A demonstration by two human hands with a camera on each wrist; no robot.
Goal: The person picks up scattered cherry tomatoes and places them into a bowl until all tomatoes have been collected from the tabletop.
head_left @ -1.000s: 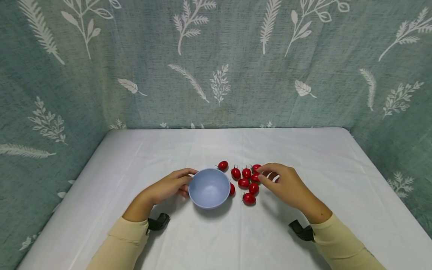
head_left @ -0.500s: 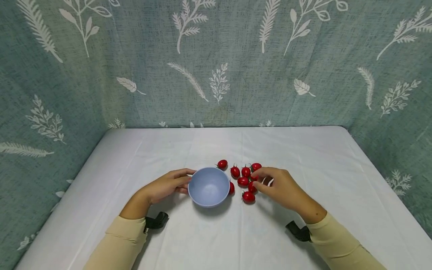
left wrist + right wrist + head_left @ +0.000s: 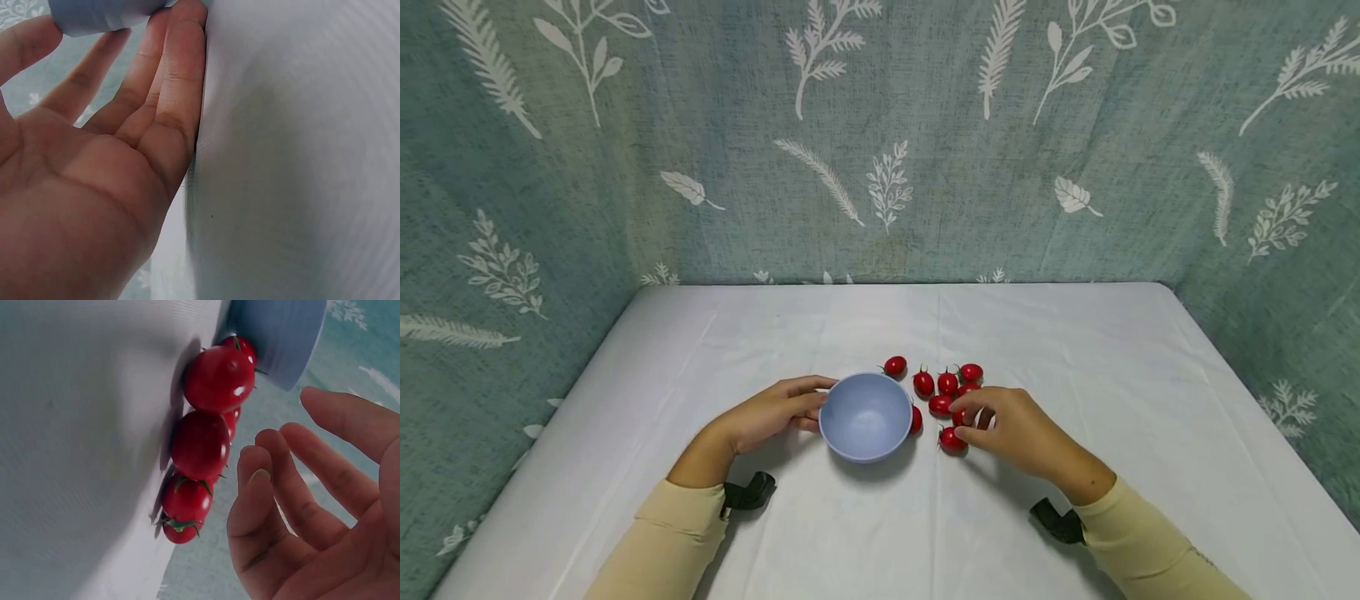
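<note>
Basically no visible progress on the tomatoes. I counted nine red tomatoes (image 3: 923,384) showing, all down on the white tablecloth (image 3: 850,542) and bunched to the right of the blue bowl (image 3: 865,417). One sat against the bowl's right side, partly hidden by it; another lay just past the far-right rim. Bowl interior was in plain sight: no tomato in it.

Left hand (image 3: 767,417) was at the bowl's left wall, fingers extended with tips touching it, more a steadying touch than a grip, I'd judge. Couldn't tell whether the base sat flat or was slightly raised.

Right hand (image 3: 1018,425) hung over the near-right edge of the cluster. Fingers bent, thumb apart from them, nothing pinched. From the wrist side a gap showed between fingertips and fruit.

Status, my read: bowl in place and attended, both hands in position; tomatoes done, none; tomatoes left, every one I could see.
</note>
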